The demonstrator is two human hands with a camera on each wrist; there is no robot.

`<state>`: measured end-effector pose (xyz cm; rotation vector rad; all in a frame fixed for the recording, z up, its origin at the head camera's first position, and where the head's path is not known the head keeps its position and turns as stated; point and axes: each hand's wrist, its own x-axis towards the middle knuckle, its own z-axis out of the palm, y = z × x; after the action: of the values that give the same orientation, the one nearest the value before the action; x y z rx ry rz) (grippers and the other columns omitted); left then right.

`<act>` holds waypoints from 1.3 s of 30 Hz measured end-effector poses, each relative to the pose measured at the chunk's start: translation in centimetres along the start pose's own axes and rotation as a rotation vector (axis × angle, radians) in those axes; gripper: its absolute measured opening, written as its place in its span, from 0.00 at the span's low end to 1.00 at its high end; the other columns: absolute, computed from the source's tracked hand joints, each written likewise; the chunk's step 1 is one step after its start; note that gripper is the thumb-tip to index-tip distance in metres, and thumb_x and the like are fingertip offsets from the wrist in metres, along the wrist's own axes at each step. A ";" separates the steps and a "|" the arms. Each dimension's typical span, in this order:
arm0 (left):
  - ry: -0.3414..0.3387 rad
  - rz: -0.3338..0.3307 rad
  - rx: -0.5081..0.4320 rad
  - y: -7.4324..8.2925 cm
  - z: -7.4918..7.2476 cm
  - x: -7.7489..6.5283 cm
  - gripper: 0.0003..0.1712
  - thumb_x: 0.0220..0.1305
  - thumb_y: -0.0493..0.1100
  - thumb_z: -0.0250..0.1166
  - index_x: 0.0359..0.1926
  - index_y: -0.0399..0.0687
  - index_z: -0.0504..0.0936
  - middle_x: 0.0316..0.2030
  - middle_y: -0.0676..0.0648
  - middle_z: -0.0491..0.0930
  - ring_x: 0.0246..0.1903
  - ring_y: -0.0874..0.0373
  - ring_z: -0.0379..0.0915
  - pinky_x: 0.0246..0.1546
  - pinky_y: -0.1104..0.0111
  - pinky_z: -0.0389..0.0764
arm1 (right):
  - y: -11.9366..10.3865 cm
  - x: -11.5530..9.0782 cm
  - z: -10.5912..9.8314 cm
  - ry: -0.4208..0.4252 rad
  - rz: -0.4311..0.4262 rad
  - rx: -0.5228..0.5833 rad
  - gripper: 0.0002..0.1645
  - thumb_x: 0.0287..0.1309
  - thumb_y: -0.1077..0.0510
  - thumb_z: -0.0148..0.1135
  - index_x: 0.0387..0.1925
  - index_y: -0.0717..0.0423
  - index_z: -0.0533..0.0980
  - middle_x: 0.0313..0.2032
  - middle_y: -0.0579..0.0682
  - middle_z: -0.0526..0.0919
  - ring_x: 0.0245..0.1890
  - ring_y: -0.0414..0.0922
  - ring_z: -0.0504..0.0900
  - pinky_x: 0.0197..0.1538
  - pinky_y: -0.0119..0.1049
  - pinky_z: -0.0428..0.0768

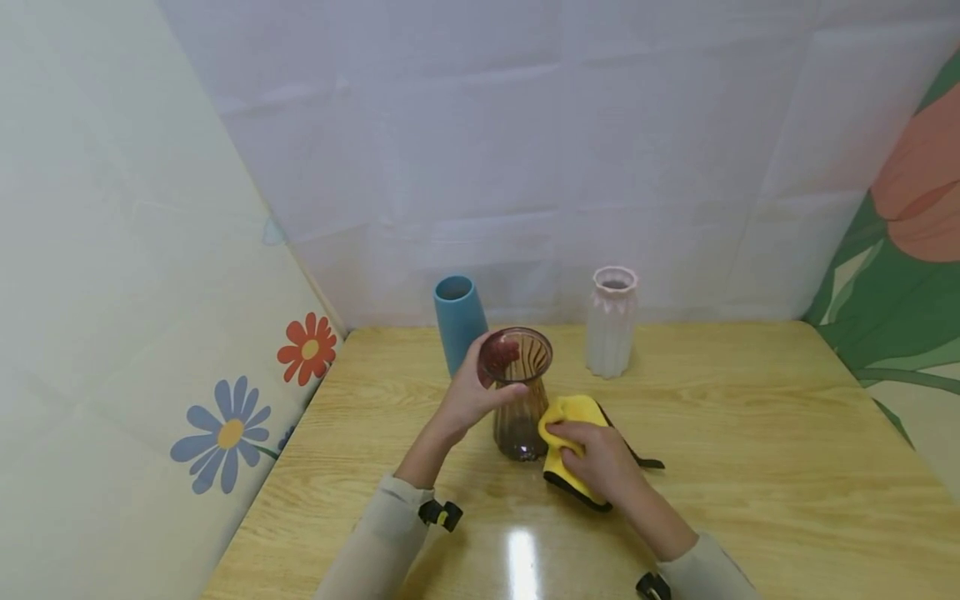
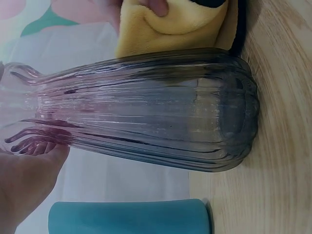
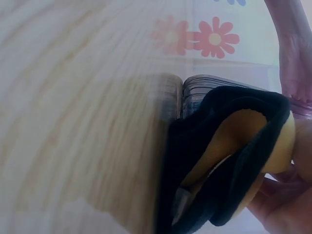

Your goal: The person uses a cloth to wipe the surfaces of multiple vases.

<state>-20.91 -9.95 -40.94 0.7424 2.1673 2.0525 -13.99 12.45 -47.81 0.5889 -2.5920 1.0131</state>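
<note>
Left hand (image 1: 461, 400) up top: its fingers and thumb curl round the neck of the ribbed glass vase (image 1: 517, 421), just under the flared rim. Across from it, the right hand (image 1: 602, 460) pinches a folded yellow cloth (image 1: 579, 408) beside the lower body; whether cloth meets glass is hard to tell. Looks like the wiping stage, and I'd say the next move calls for a steady neck and a light stroke along the ribs. The glass vase stands on the table (image 1: 750, 433), mouth up, base down, long axis near vertical. Farther out, a blue vase (image 1: 461, 323) stands behind to the left, a white fluted vase (image 1: 610, 335) behind to the right.
</note>
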 end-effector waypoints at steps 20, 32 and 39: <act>-0.034 0.022 -0.014 -0.3 -0.3 -0.1 0.60 0.54 0.40 0.79 0.78 0.45 0.49 0.70 0.39 0.63 0.70 0.44 0.63 0.70 0.48 0.65 | 0.3 0.1 -1.3 -0.253 0.009 -0.063 0.22 0.55 0.68 0.66 0.50 0.49 0.86 0.48 0.49 0.89 0.27 0.38 0.80 0.32 0.34 0.81; -0.031 0.077 -0.048 -0.5 0.1 0.1 0.56 0.56 0.26 0.73 0.78 0.39 0.49 0.70 0.34 0.63 0.70 0.38 0.62 0.70 0.39 0.58 | 0.5 -0.6 -5.1 -0.120 0.133 0.108 0.26 0.57 0.69 0.65 0.57 0.52 0.83 0.54 0.62 0.85 0.17 0.34 0.68 0.25 0.30 0.76; -0.036 0.084 -0.046 -0.6 0.2 0.2 0.55 0.57 0.25 0.72 0.77 0.37 0.48 0.70 0.33 0.63 0.70 0.38 0.62 0.70 0.40 0.59 | 0.3 -0.9 -5.6 -0.032 0.114 0.108 0.25 0.55 0.70 0.66 0.56 0.54 0.83 0.52 0.61 0.85 0.15 0.34 0.64 0.22 0.30 0.74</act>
<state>-21.23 -9.71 -41.50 0.8722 2.0973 2.1036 -12.67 16.82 -44.40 0.4920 -2.6373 1.1959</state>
